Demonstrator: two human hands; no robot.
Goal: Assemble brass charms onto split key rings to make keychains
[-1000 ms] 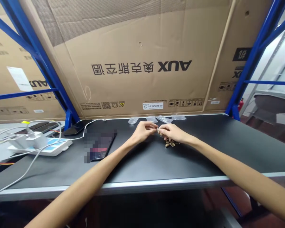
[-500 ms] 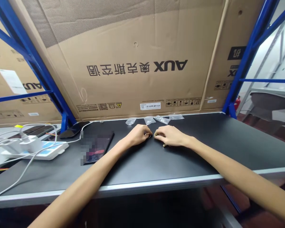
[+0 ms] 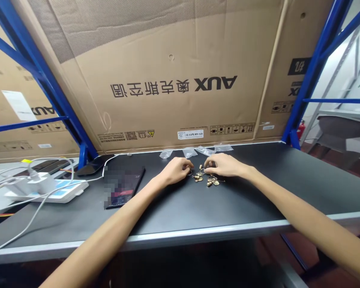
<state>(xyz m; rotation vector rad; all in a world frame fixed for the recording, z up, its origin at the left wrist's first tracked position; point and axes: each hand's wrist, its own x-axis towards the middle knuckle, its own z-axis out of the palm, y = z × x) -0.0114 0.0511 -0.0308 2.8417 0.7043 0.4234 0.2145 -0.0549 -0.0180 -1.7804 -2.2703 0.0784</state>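
A small heap of brass-coloured charms and rings (image 3: 206, 179) lies on the black tabletop (image 3: 180, 208). My left hand (image 3: 177, 170) rests on the table just left of the heap, fingers curled in a pinch on a small ring at its edge. My right hand (image 3: 223, 165) hovers over the heap's far side, fingertips pinched on a small metal piece. The two hands are a few centimetres apart.
Several small clear plastic bags (image 3: 195, 151) lie along the back edge under a big cardboard box (image 3: 174, 72). A dark phone (image 3: 124, 186) lies left of my hands. Further left, a white power strip (image 3: 48, 186) with chargers and cables. Blue rack posts (image 3: 315, 68) flank the table.
My hands dropped from just above the table down onto it, then drew slightly apart, uncovering the brass pieces that now lie spread between them.
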